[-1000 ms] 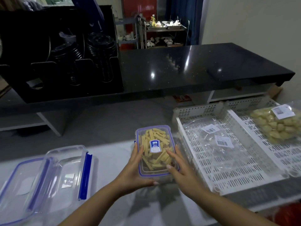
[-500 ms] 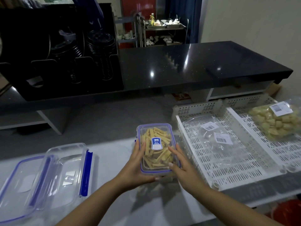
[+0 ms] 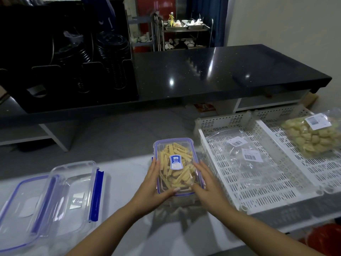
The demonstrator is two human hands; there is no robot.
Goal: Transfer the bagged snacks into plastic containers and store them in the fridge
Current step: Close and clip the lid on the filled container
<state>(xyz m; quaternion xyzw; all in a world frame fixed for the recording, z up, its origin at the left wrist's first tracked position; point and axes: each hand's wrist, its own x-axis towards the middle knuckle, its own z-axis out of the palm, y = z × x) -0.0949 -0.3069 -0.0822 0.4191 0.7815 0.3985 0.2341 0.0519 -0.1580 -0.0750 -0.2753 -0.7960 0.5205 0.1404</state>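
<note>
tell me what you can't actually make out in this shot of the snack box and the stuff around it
- Head view: whether the lid of the snack box is clipped shut; the left hand and right hand cover its long sides.
- Print on the blue label is too small to read.
- The empty container is cut off by the left edge.
- The snack bag runs past the right edge.
- The far cart is too small and dim.

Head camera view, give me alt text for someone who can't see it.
Two hands, left and right, grip a lidded clear container of yellow snack sticks over a white counter. Left of it lie an empty container and a lid; right, white crates hold empty bags and a full snack bag.
</note>
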